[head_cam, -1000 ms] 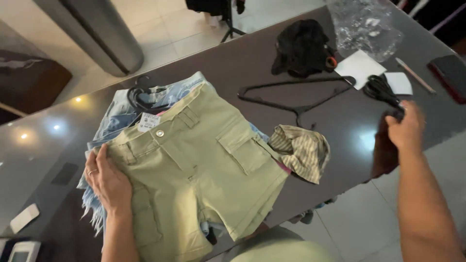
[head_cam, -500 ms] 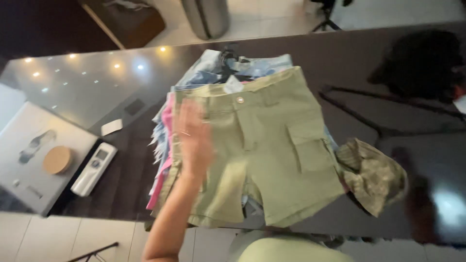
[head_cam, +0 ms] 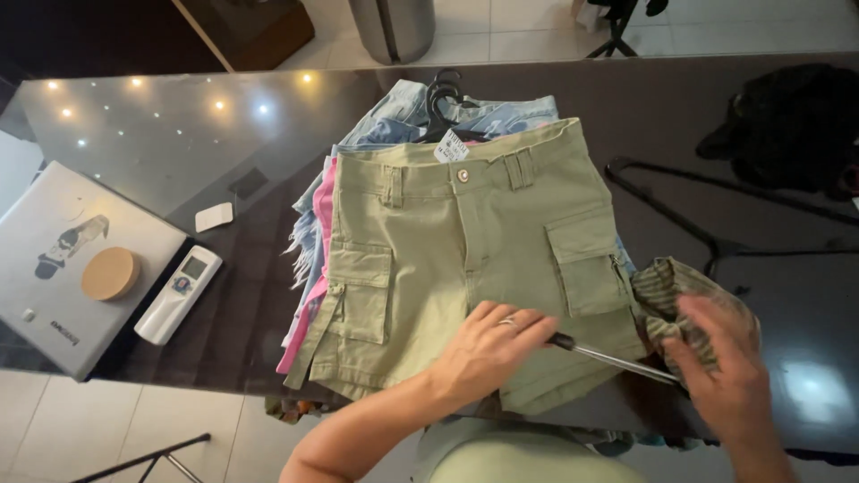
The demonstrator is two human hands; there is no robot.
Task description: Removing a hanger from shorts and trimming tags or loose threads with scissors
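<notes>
Dark glossy table [head_cam: 268, 233], ceiling lights mirrored in it, pale tiled floor beyond; olive cargo shorts [head_cam: 465, 259] lie flat on top of a stack of denim and pink shorts [head_cam: 315, 234], waistband away from me, paper tag [head_cam: 452, 146] at the button; black hanger hooks [head_cam: 443, 89] poke out behind the stack.

My left hand [head_cam: 488, 353] rests palm down on the lower hem of the olive shorts, fingers half curled around the dark end of a thin metal rod [head_cam: 608, 358]; looks like a hanger part, can't tell for sure; rod runs right toward my other hand.

My right hand [head_cam: 725, 376] sits at the table's near edge, fingers bent over a striped olive garment [head_cam: 680, 295] bunched just beside the shorts' right leg; whether it also pinches the rod's far end I cannot tell, the fingers cover it.

Loose black hanger [head_cam: 707, 224] lies further right, black clothing heap [head_cam: 787, 125] beyond it; on the left a white remote [head_cam: 177, 295], a small white card [head_cam: 213, 216], a grey box [head_cam: 54, 259] with a round wooden disc [head_cam: 110, 273] on it.

Risks, my judgement: the rod tip could snag the cargo pocket or hem if dragged; the striped piece sits near the edge and could slide off; pressing sideways on the hem could skew the stack.
</notes>
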